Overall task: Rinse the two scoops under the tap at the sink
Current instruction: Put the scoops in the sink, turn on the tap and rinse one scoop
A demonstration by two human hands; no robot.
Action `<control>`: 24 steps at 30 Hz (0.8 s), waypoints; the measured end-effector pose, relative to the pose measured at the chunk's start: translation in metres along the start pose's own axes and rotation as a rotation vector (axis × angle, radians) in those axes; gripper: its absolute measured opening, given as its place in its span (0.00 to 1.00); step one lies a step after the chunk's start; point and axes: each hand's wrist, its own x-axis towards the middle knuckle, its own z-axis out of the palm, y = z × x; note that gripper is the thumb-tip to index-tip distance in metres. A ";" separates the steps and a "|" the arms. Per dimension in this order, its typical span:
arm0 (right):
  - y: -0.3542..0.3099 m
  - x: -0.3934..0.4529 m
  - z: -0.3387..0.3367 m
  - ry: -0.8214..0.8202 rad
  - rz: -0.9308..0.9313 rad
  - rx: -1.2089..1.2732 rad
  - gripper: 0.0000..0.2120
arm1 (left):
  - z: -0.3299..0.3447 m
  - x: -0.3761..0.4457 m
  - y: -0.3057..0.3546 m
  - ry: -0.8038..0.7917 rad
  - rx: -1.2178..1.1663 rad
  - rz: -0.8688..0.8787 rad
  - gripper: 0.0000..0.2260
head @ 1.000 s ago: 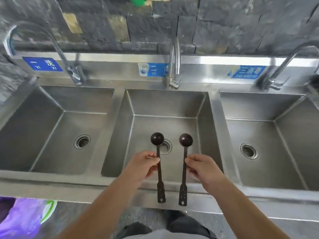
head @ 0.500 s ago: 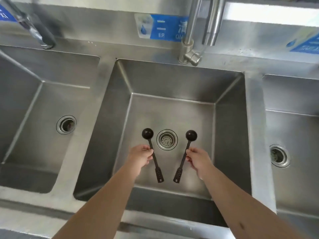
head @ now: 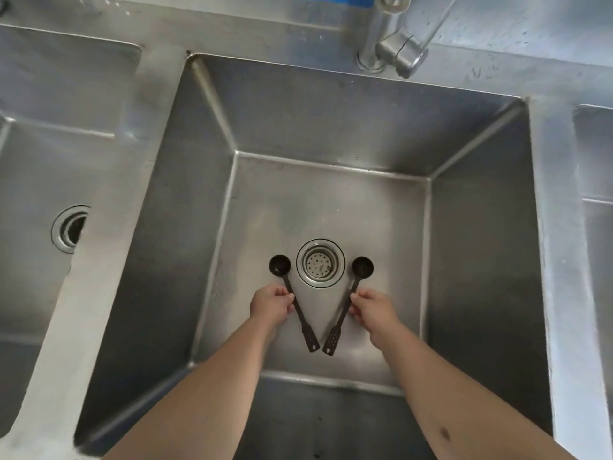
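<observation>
Two dark long-handled scoops sit low inside the middle steel sink basin (head: 481, 227). My left hand (head: 270, 307) is shut on the handle of the left scoop (head: 280, 264). The right scoop (head: 362, 266) is gripped at its handle by my right hand (head: 373, 308). Their bowls flank the drain strainer (head: 320, 263), and the handle ends meet in a V near me. The tap (head: 389, 44) stands at the back rim, its spout cut off by the frame's top. No water is running.
A second basin with its own drain (head: 69, 229) lies to the left, and the edge of a third basin (head: 597, 194) shows at the right. Steel dividers (head: 109, 227) separate them. A blue label (head: 355, 0) is on the backsplash.
My head has leaned in over the middle basin. Both hands have lowered the scoops deeper toward the sink floor, and the handle ends have swung together into a tighter V.
</observation>
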 end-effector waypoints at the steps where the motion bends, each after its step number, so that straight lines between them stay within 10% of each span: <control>1: 0.002 0.003 0.002 0.003 0.002 -0.013 0.10 | 0.002 0.002 -0.001 0.014 -0.006 -0.007 0.14; 16: 0.006 0.000 -0.005 0.152 0.029 -0.231 0.11 | -0.006 -0.004 -0.004 0.108 0.073 -0.181 0.10; 24: -0.161 -0.077 -0.030 0.227 -0.342 -0.277 0.12 | -0.012 -0.071 0.149 0.050 0.182 0.386 0.25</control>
